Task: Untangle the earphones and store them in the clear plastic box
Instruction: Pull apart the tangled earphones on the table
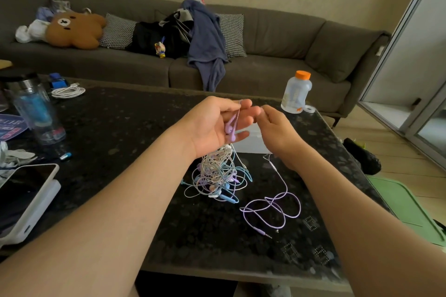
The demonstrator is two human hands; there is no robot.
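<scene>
A: Progress?
B: 1 purple cord looks mostly free, looped on the table. The tangle is unsorted. Nothing visibly in the clear plastic box.
A: Hands?
B: Left hand palm-up, holding purple earbuds, tangle hanging beneath. Right hand pinches the cord beside it.

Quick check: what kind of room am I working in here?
Most likely a home living room: a long grey sofa with a bear cushion sits behind the dark stone coffee table holding the tangled earphones.
</scene>
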